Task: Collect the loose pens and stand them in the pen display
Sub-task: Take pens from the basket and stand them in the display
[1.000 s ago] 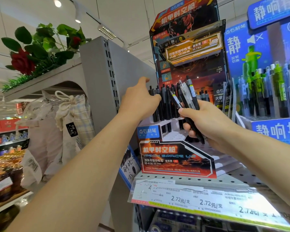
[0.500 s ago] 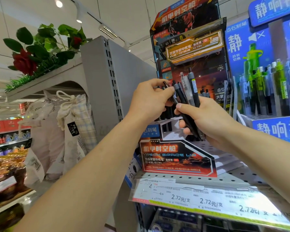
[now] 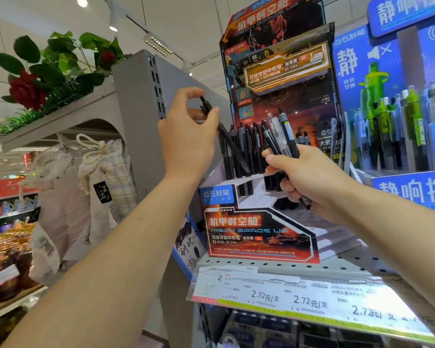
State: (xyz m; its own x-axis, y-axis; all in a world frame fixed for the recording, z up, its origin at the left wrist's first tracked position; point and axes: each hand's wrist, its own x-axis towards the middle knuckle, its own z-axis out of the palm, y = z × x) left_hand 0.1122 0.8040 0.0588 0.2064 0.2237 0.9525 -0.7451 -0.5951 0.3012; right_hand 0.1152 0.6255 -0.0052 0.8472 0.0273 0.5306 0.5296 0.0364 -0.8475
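Note:
The pen display (image 3: 259,232) is a red and black cardboard stand on the shelf, with several black pens (image 3: 246,149) upright in its back rows. My left hand (image 3: 186,136) pinches one black pen (image 3: 224,134) near its clicker end, tilted, its tip low over the display's left back holes. My right hand (image 3: 309,177) grips a small bunch of loose pens (image 3: 281,136), black, grey and one clear, in front of the display's stepped white tray. Their lower ends are hidden by my fingers.
A blue display (image 3: 399,116) with green and grey pens stands right beside it. Price labels (image 3: 299,300) hang on the shelf's front edge. A grey shelf upright (image 3: 141,101) is left of the display, with cloth bags (image 3: 101,187) hanging beyond it.
My left hand took one black pen out of the bunch in my right hand and carried it left and up toward the display's left side. My right hand kept its place.

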